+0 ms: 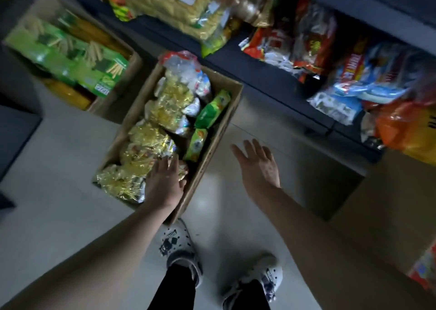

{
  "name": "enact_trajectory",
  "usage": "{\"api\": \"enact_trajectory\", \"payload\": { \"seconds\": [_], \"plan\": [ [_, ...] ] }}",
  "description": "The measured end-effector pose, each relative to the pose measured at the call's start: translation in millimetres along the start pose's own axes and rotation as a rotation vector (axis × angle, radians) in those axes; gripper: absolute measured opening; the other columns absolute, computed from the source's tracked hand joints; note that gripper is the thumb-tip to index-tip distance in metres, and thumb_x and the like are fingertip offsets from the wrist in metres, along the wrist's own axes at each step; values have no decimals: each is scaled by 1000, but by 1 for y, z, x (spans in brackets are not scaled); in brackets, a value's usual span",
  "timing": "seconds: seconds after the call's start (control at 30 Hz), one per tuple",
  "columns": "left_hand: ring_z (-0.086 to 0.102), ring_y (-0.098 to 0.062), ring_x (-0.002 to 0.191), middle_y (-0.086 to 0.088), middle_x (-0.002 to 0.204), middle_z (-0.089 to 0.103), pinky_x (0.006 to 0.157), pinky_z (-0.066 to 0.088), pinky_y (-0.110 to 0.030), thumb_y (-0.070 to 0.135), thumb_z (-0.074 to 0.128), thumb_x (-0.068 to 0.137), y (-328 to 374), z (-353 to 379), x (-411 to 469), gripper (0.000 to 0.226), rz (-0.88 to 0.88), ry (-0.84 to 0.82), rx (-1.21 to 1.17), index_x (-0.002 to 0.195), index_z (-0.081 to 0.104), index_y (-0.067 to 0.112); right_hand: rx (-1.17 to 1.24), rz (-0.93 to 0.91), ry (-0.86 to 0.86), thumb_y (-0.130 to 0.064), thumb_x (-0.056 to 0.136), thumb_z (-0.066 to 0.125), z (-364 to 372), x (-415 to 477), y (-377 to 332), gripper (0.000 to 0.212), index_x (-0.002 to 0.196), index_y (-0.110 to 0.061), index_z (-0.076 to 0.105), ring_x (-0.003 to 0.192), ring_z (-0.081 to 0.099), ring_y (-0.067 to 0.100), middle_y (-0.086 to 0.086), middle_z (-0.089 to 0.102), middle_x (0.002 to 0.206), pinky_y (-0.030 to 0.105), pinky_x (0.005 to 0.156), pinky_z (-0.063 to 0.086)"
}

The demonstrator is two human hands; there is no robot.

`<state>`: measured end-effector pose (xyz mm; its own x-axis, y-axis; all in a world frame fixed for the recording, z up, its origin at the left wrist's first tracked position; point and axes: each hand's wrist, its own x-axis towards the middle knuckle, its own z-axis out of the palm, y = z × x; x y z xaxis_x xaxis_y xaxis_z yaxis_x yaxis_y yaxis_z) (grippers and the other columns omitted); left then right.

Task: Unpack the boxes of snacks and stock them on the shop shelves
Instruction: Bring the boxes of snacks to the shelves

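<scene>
Pale shop floor [70, 191]; box [223, 130] runs lengthwise toward the shelves [271, 80]. Left hand [165, 179] rests on the nearest yellow bag [122, 179], grip unclear. Right hand [257, 165] is spread and empty beside the box.

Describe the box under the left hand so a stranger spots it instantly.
On the pale floor in front of the dark shelves stand two open cardboard boxes. Take the nearer box, just ahead of the white shoes, where the left hand rests. It holds mostly shiny yellow bags, while the far box shows green packs on top.
</scene>
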<state>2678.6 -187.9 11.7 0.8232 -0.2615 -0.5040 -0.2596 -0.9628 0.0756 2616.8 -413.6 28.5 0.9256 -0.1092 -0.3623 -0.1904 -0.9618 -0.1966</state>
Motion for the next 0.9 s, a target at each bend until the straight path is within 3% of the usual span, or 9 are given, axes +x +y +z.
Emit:
{"api": "enact_trajectory", "payload": {
  "seconds": [0.07, 0.13, 0.23, 0.33, 0.47, 0.67, 0.9],
  "plan": [
    [30, -31, 141, -11, 155, 30, 112, 35, -44, 44, 62, 89, -38, 17, 9, 81, -20, -28, 16, 153, 21, 17, -40, -67, -67, 0, 89, 51, 21, 30, -32, 65, 151, -18, 39, 146, 27, 36, 16, 34, 156, 46, 116, 27],
    [24, -32, 144, -10, 159, 24, 114, 32, -46, 50, 61, 88, -64, 34, 19, 84, -26, -33, 18, 154, 19, 18, -102, -120, -173, -5, 99, 39, 44, 61, -55, 61, 156, -19, 24, 151, 10, 31, 10, 14, 164, 42, 120, 17],
    [12, -32, 148, -7, 162, 13, 118, 22, -49, 59, 56, 88, -81, 54, 33, 84, -17, -57, 45, 154, 15, 27, -235, -179, -299, -13, 99, 46, 77, 91, -78, 57, 153, -18, 31, 153, 3, 30, 7, 13, 164, 45, 120, 17],
    [1, -31, 150, -4, 163, 6, 118, 13, -56, 61, 53, 88, -81, 67, 40, 79, 13, -75, 63, 152, 17, 35, -352, -199, -401, -21, 96, 52, 103, 96, -81, 48, 144, -21, 45, 152, 8, 30, 7, 28, 158, 48, 119, 17],
    [-4, -35, 149, -3, 162, 13, 117, 12, -61, 59, 54, 89, -67, 72, 40, 76, -2, -112, 47, 152, 17, 39, -356, -222, -336, -27, 98, 50, 115, 87, -64, 38, 137, -28, 50, 144, 24, 27, 1, 41, 147, 48, 116, 23],
    [-1, -36, 149, 2, 161, 22, 117, 19, -58, 58, 55, 89, -24, 82, 26, 73, 51, -207, 67, 152, 21, 38, -412, -203, -398, -27, 98, 50, 116, 51, -26, 38, 136, -29, 50, 137, 34, 31, 3, 45, 143, 50, 114, 22],
    [3, -29, 150, 5, 154, 37, 114, 25, -54, 52, 57, 91, 79, 109, -17, 65, 158, -345, 30, 149, 30, 37, -444, -135, -482, -23, 98, 47, 118, -33, 53, 41, 139, -25, 50, 137, 35, 34, 7, 45, 145, 55, 117, 14]
  ]
}}
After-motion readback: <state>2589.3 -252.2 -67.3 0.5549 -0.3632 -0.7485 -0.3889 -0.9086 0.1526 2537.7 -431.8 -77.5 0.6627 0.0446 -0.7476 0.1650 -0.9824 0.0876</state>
